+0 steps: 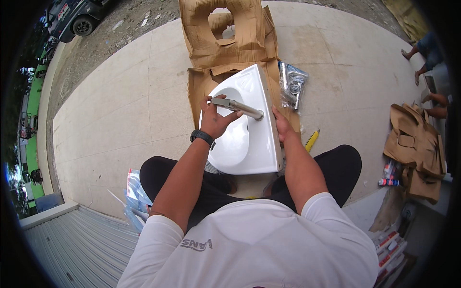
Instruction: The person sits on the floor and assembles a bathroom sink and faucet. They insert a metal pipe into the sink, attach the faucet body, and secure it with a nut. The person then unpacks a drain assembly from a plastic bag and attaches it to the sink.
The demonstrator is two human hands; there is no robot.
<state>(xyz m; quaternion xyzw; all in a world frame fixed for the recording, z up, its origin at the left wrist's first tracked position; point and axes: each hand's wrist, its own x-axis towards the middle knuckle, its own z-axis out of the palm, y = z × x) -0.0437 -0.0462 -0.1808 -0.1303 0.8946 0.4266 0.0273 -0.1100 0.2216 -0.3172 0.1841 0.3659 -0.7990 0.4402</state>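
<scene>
A white washbasin [264, 151] rests tilted in front of me, between my knees and the cardboard. From a hole in its flat ledge a brushed-metal faucet [247, 110] sticks out. My left hand [216, 119], with a black watch on the wrist, is closed round the faucet's outer end, thumb on one side and fingers on the other. At the basin's right side my right hand [284, 126] grips the edge; some of its fingers are hidden behind the basin.
Opened cardboard [192, 43] lies beyond the basin. A plastic bag of chrome pipe parts [292, 86] sits right of it, near a yellow tool [312, 140]. Plastic packaging [137, 194] is by my left knee. More cardboard [415, 139] and another person's legs [420, 55] are far right.
</scene>
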